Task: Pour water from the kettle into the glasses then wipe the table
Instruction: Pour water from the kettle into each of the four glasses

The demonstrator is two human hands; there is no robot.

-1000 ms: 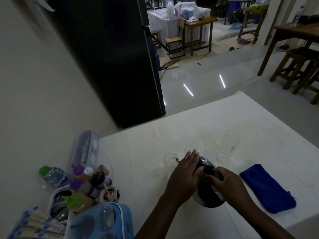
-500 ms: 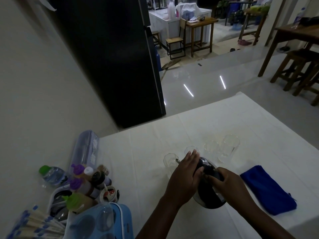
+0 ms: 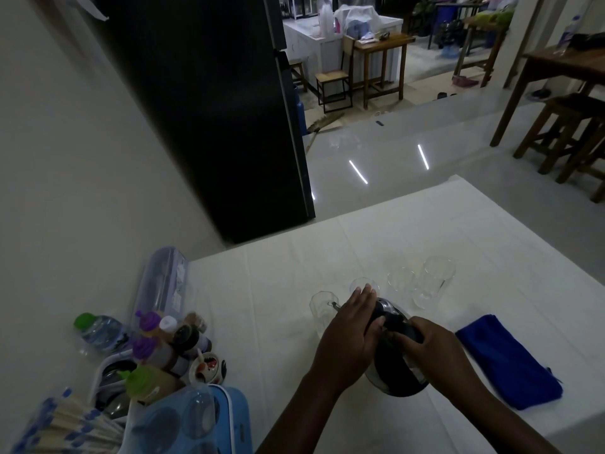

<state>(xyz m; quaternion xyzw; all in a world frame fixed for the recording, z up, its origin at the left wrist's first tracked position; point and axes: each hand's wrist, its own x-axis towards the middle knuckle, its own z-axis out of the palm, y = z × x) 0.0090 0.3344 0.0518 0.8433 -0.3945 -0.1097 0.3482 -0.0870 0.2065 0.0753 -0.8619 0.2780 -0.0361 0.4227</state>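
Note:
A dark kettle with a steel rim is tilted toward the left-most clear glass, its spout at that glass's rim. My right hand grips the kettle's black handle. My left hand lies flat over the lid with fingers together. Three more clear glasses stand behind: one partly hidden by my left fingers, one in the middle, and a tall one at the right. A folded blue cloth lies on the white table, right of the kettle.
At the table's left stand sauce bottles, a water bottle, a clear long box, a blue tray and wrapped straws. A black fridge stands beyond the table's far left corner.

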